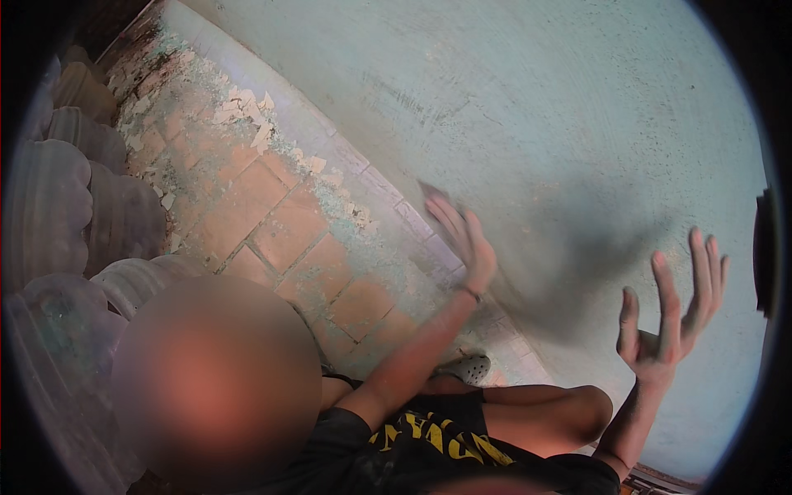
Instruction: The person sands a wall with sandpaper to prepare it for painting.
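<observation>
My left hand [470,247], slightly blurred, is at the lower part of a pale blue-green painted wall [557,93], above the baseboard. Under its fingertips pokes the corner of a thin dark sheet [429,189], possibly sandpaper; the palm and fingers hide the rest. A dark band circles that wrist. Farther right, my right hand [674,315] is raised in front of the wall with its fingers spread and holds nothing. Pale dust coats its fingers. Scuffs and fine scratches mark the wall's surface.
A pale tile baseboard [396,198] runs along the wall's foot. Paint flakes [247,114] and dust litter the terracotta floor tiles [288,226]. Scalloped grey objects [46,210] stand at left. My bent knee [588,411] and grey clog [470,369] are below; a blurred patch covers the lower left.
</observation>
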The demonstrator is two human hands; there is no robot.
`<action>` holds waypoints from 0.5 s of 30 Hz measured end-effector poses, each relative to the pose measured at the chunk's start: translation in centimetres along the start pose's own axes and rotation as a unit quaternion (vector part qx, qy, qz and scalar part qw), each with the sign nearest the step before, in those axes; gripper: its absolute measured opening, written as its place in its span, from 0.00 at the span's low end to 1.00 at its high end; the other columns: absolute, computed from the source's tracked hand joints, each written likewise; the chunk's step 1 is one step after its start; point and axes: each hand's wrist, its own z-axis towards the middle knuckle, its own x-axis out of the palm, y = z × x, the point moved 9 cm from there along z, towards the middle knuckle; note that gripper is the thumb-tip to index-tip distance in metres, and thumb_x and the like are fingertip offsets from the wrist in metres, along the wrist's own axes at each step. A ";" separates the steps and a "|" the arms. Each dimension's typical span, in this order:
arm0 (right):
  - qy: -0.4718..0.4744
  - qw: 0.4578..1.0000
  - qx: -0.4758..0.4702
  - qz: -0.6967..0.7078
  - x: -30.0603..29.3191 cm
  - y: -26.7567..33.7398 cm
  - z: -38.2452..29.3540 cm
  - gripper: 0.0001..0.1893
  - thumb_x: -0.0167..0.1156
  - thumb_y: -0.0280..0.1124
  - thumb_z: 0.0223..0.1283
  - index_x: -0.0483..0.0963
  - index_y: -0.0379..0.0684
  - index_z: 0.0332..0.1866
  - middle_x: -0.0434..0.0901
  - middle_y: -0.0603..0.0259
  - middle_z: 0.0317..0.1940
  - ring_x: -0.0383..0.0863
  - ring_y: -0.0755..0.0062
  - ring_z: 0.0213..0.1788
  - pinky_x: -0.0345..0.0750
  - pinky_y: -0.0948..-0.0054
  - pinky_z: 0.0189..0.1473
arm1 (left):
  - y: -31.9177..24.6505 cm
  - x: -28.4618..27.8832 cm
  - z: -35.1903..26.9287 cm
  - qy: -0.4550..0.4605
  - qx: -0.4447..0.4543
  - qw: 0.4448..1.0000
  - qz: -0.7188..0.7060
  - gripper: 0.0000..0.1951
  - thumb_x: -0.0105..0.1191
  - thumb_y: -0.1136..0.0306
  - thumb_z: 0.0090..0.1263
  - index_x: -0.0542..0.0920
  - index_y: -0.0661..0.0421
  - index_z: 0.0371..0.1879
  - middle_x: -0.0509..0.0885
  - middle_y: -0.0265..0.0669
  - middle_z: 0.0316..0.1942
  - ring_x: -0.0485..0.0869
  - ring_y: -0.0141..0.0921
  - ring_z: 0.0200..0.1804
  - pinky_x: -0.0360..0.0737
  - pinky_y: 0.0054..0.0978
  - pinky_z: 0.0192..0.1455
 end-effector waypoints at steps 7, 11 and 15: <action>0.066 0.980 0.040 0.185 5.7 3.0 -1.9 0.23 0.69 0.37 0.59 0.83 0.47 0.61 0.74 0.43 0.73 0.67 0.38 0.78 0.55 0.31 0.79 | -4.5 -9.0 19.7 -0.033 0.138 0.988 0.062 0.36 0.25 0.52 0.90 0.39 0.69 0.83 0.34 0.61 0.86 0.33 0.54 0.87 0.30 0.50 0.88; -0.009 0.981 0.057 0.184 6.5 1.3 -2.3 0.23 0.70 0.36 0.58 0.83 0.44 0.59 0.75 0.42 0.72 0.69 0.39 0.77 0.57 0.35 0.79 | 1.5 -3.4 4.1 0.013 0.084 0.995 0.060 0.38 0.34 0.56 0.88 0.36 0.69 0.84 0.28 0.58 0.86 0.29 0.52 0.88 0.30 0.47 0.87; -0.067 0.982 0.066 0.163 7.3 -0.6 -3.7 0.19 0.69 0.39 0.62 0.84 0.47 0.58 0.77 0.43 0.70 0.72 0.40 0.75 0.58 0.42 0.79 | 3.7 -0.7 -3.6 0.061 0.040 0.996 0.048 0.38 0.35 0.59 0.87 0.36 0.72 0.83 0.32 0.57 0.87 0.31 0.49 0.88 0.32 0.44 0.88</action>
